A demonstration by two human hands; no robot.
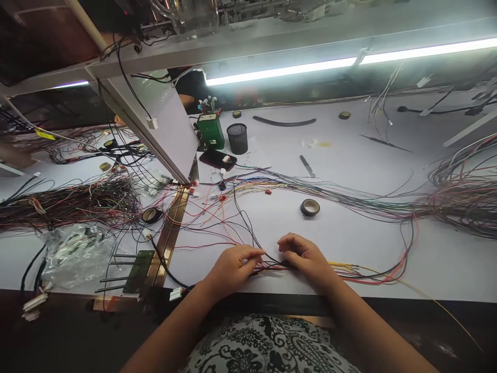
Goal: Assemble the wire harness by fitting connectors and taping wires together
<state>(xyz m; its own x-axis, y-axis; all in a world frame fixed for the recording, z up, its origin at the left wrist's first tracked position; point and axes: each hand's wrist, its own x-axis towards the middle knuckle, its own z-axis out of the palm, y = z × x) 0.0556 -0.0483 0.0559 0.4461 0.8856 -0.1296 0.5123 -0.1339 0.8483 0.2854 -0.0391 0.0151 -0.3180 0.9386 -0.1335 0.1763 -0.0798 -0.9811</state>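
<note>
Both hands are over a bundle of thin wires (272, 267) near the table's front edge. My left hand (237, 267) has its thumb and index finger drawn together around a strand of the dark and red wires; the exact strand is too small to tell. To its right, my right hand (305, 258) rests at the bundle with fingers curled, and what its fingertips hold, if anything, is hidden. Yellow wires (344, 266) and red wires come out under the right wrist. Black wires run up from between the hands.
A black tape roll (310, 207) lies beyond my right hand. Further back are a long multicoloured wire bundle (349, 199), a mesh cup (237, 138), a phone (218, 159), a green box (211, 130) and a knife (307, 166). At left, a plastic bag (79, 255) and tangled wires (97, 199).
</note>
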